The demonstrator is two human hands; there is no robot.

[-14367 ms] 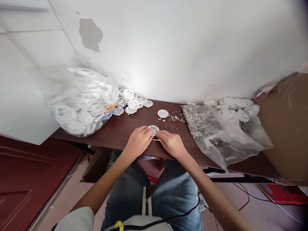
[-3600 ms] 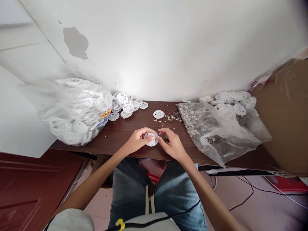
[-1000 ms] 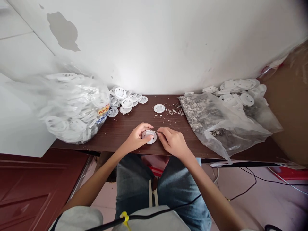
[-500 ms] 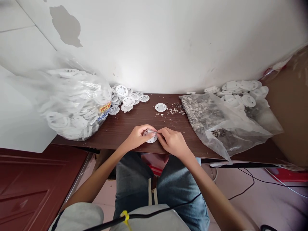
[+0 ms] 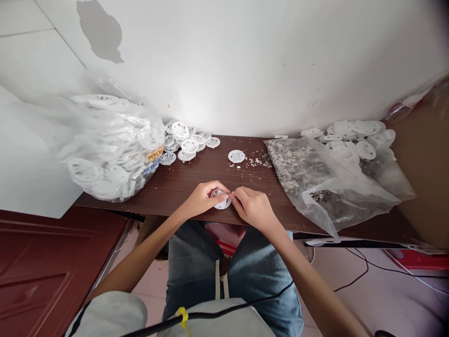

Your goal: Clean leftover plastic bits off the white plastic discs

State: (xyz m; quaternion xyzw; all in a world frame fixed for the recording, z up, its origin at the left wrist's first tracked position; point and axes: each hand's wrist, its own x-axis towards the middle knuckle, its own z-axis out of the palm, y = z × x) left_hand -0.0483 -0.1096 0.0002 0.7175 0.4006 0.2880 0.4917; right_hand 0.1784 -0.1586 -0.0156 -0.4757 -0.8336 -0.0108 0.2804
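Lower centre: denim trousers (image 5: pixel 229 267), blue, faded; across them a black cable (image 5: pixel 210 314), smooth, with a yellow tie (image 5: pixel 182 316).

Centre, over the counter (image 5: pixel 182 180), dark brown wood-grain: left hand (image 5: pixel 202 200), half curled, thumb on the upper face of a round white disc (image 5: pixel 221 202), fingers around its far edge; gripped. Right hand (image 5: pixel 254 206), fingers folded, thumb and forefinger drawn to a pinch touching the disc's right edge; anything between the tips is hidden.

Beyond, middle of the frame: loose disc (image 5: pixel 236 156), flat, white, slotted; just right of it, small metal pieces (image 5: pixel 257 162), scattered.

Right: translucent plastic bag (image 5: pixel 294 173), creased, filled with similar bits. Left: clear plastic bag (image 5: pixel 112 150), bulging, glossy, packed with discs, coloured lettering. Beside it, disc pile (image 5: pixel 189 142), overlapping. Upper right: white parts (image 5: pixel 354 133), heaped.

Farthest: wall (image 5: pixel 228 65), matt white, grey patch at upper left.
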